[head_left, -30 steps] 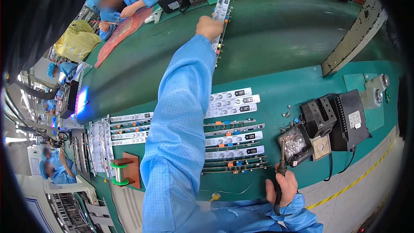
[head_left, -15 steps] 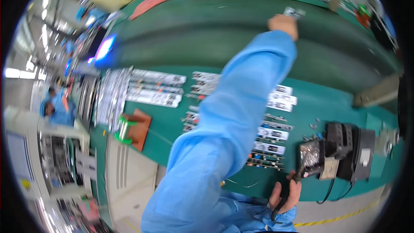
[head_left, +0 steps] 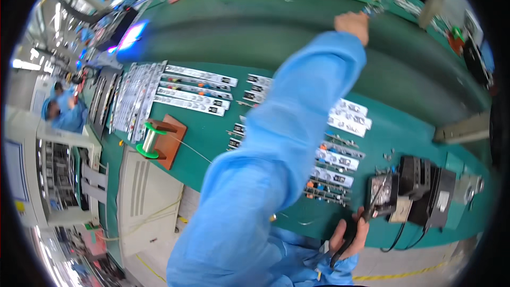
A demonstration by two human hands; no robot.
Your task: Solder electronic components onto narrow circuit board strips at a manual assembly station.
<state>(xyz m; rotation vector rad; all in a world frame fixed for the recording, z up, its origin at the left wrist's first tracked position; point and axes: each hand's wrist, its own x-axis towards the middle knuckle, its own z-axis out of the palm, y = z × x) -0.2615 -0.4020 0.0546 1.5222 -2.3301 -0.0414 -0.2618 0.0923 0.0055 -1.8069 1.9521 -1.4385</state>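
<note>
My left arm stretches across the bench to the dark green belt-like strip beyond it. My left hand is over that strip with its fingers bent. At its fingertips is a small pale-and-dark piece, too blurred to name. Low on the right, my right hand is closed round the black handle of a soldering iron. The iron points at a dark holder with shiny metal inside. Left of the holder lie rows of narrow circuit boards, partly hidden by my left sleeve.
A solder spool with green flanges sits on a brown stand. Long white strips of boards lie at the left. Black boxes with cables stand at the right. A post rises by the strip; other people work further off.
The view has shifted, so the bench sits somewhat differently in it. My left hand stays stretched out over the strip beside the small piece. My right hand still grips the soldering iron.
</note>
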